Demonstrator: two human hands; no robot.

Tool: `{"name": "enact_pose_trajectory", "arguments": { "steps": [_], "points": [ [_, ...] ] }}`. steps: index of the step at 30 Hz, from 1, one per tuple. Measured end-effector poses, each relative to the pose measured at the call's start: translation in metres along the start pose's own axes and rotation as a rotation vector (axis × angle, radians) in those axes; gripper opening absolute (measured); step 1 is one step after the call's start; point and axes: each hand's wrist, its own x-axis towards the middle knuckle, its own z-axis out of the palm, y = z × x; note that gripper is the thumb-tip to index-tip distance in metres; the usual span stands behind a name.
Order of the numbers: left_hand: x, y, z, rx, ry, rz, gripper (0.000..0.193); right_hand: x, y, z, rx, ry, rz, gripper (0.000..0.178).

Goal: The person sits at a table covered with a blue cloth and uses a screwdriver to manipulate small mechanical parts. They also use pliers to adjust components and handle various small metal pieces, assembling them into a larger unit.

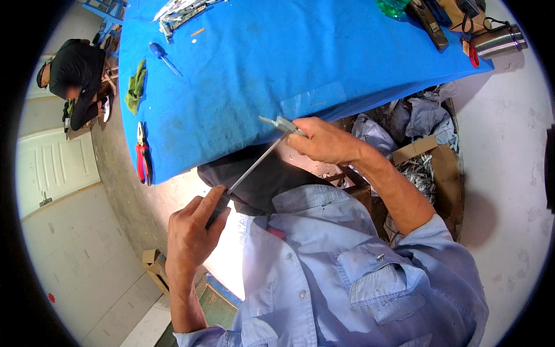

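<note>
Two hands of mine share one long, thin metal strip (254,166), grey and flat, which runs slantwise from lower left to upper right just in front of the near edge of the blue table (243,75). Far to the left, a person in a black top (78,75) crouches on the floor beside a white panelled door (55,168). On the table's smooth blue cover lie, near its left edge, a crumpled green rag (136,87), red-handled pliers (141,156) and a blue-handled screwdriver (163,58). My left hand (193,231) is curled closed, thumb and fingers pinching the strip's lower end, which is dark there. My right hand (326,141) is closed too, gripping the upper end, where a small pale metal fitting (282,123) juts out past my fingers towards the left. Under the strip hangs dark cloth (260,185), and below it my light blue shirt (347,272), buttoned and pocketed. Right of my forearm sits an open cardboard box (430,162) with shiny metal scraps, heaped rags behind it. A steel flask (498,40) lies at the table's far right corner
</note>
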Motion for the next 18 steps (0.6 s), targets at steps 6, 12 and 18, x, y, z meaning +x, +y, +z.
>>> {"name": "enact_pose_trajectory", "arguments": {
  "steps": [6, 12, 18],
  "points": [
    [0.009, -0.013, 0.006, -0.137, 0.002, 0.017, 0.044, 0.000, 0.003, -0.002, 0.164, -0.068, 0.071, 0.026],
    [0.013, -0.022, 0.021, -0.217, 0.018, 0.036, 0.042, 0.003, 0.007, -0.002, 0.325, -0.121, 0.170, 0.019],
    [0.017, -0.035, 0.038, -0.286, 0.039, 0.074, 0.040, 0.002, 0.009, -0.008, 0.566, -0.212, 0.227, 0.012]
  ]
}}
